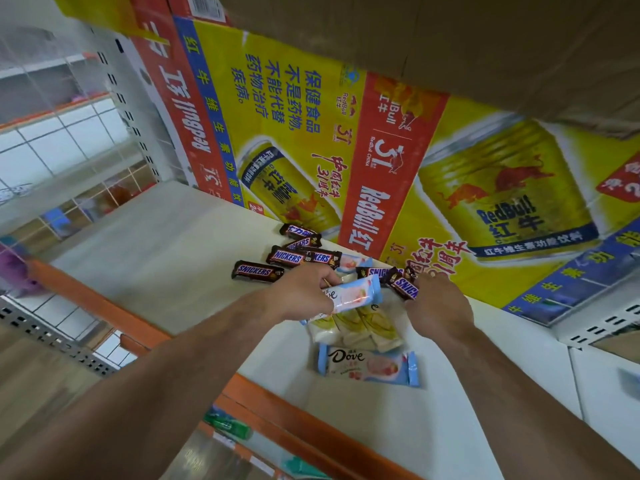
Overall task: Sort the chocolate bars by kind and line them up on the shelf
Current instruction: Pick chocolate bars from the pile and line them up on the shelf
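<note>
- Barely sorted, I judge: brown bars (287,256) lie jumbled on the shelf (166,258), pale bars (360,329) are bunched nearer, and there are no rows yet.
- The left hand (304,294) pinches a blue bar (356,294); the right hand (438,306) pinches a brown bar (403,285).

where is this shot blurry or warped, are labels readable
Head view: wide-angle lens skews the shelf edge and Red Bull carton; forearms and bottom corners smear; leftmost Snickers bar and lying Dove bar read clearly; held Dove bar in the left hand is softer.
</note>
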